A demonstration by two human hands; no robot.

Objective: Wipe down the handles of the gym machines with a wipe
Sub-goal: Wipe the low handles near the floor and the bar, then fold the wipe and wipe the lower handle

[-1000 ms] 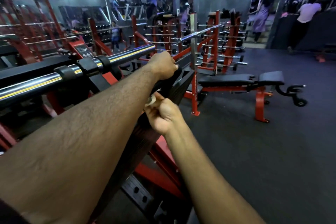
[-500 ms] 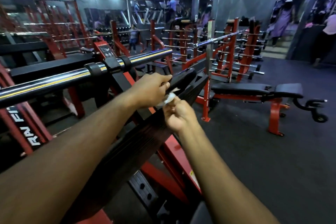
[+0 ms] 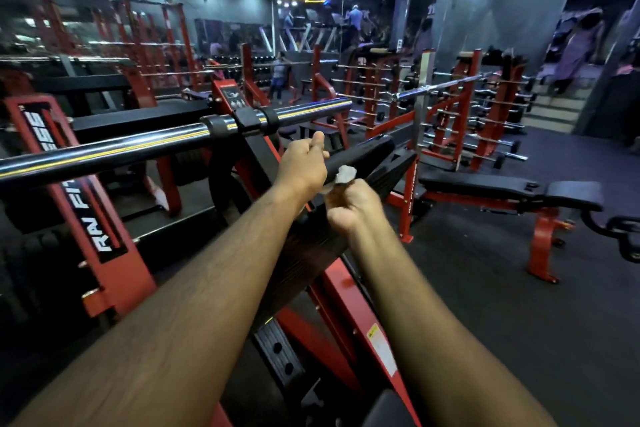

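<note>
your right hand [image 3: 351, 210] has curled shut round the small crumpled white wipe [image 3: 343, 174], which pokes out above the knuckles — half a second ago it sat pinched between both hands. your left hand [image 3: 304, 163] has slid a little up the long black padded bench back [image 3: 360, 158] and now rests on its edge, fingers loosely bent, whether they grip it i cannot tell. just left of that hand runs the shiny black barbell with its yellow stripe [image 3: 138, 146] — probably the next thing to wipe, since the wipe is touching no handle yet.
</note>
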